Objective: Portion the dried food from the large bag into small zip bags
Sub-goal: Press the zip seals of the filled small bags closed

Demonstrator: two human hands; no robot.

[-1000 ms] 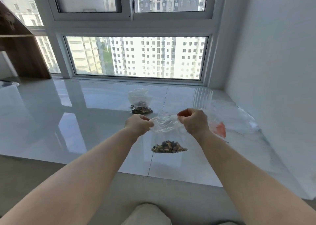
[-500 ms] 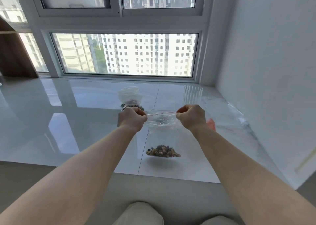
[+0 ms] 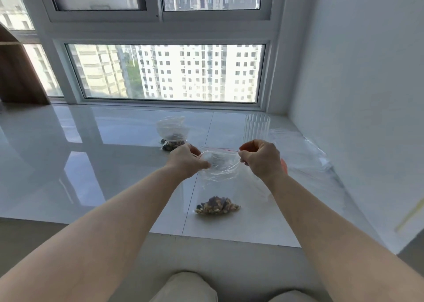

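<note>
Head view. One portion done, by the look of it: small bag (image 3: 172, 133) with dried food standing on the tabletop (image 3: 68, 164) near the window (image 3: 165, 72), just beyond the left hand. Whether zipped, too small to tell. Second portion nearly done: zip bag (image 3: 218, 175) held up above the tabletop, a little heap of food (image 3: 217, 205) sagging at its bottom, mouth stretched between both hands along its red zip line. Judged step: sealing, or about to. Left to do, probably: pressing the zip closed, setting this bag down, then filling more.

Left hand (image 3: 187, 160): fingers curled, pinching the left corner of the bag's mouth. Right hand (image 3: 260, 158): fingers curled likewise, pinching the right corner beside the red line. Neither hand touching the food.

Clear plastic sheeting or large bag (image 3: 305, 161) lying on the tabletop at right, near the wall; contents not discernible, a spot of orange-red showing behind the right hand.
</note>
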